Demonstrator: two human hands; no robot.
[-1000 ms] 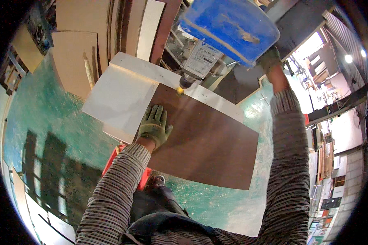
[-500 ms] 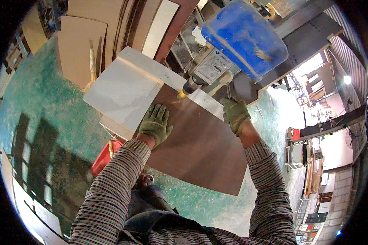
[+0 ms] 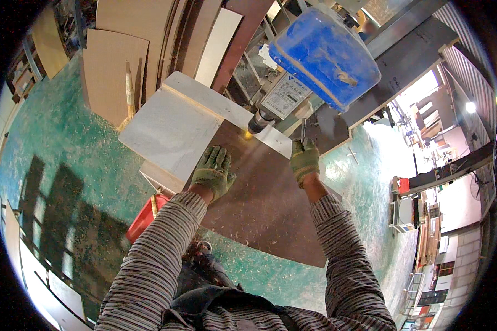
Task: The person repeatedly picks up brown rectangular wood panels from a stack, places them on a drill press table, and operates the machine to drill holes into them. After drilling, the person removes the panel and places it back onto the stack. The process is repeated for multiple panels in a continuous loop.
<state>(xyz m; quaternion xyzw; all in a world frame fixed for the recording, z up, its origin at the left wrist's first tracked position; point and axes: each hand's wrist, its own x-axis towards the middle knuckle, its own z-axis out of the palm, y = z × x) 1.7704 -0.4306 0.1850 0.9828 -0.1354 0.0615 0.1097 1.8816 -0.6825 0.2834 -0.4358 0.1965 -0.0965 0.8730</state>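
Note:
A large brown board [image 3: 265,207] lies under a drill press [image 3: 284,94], against a grey-white panel with a wooden strip. My left hand [image 3: 214,172], in a green glove, rests flat on the board's left part, fingers stretched out. To the right, my gloved right hand [image 3: 305,161] is closed around the end of a thin metal lever [image 3: 303,131] on the press. The drill chuck [image 3: 261,121] points down at the board's far edge, where a yellow glow shows. Whether the bit is in the board, I cannot tell.
The press has a dusty blue cover [image 3: 326,58]. Several upright boards [image 3: 116,74] lean at the back left, with a brush [image 3: 129,91] in front of them. A red container [image 3: 148,218] stands on the green floor below the board. Stacked materials line the right side.
My right hand has moved left with the lever, closer to the chuck. My left hand stays flat on the board. The whole view has shifted slightly.

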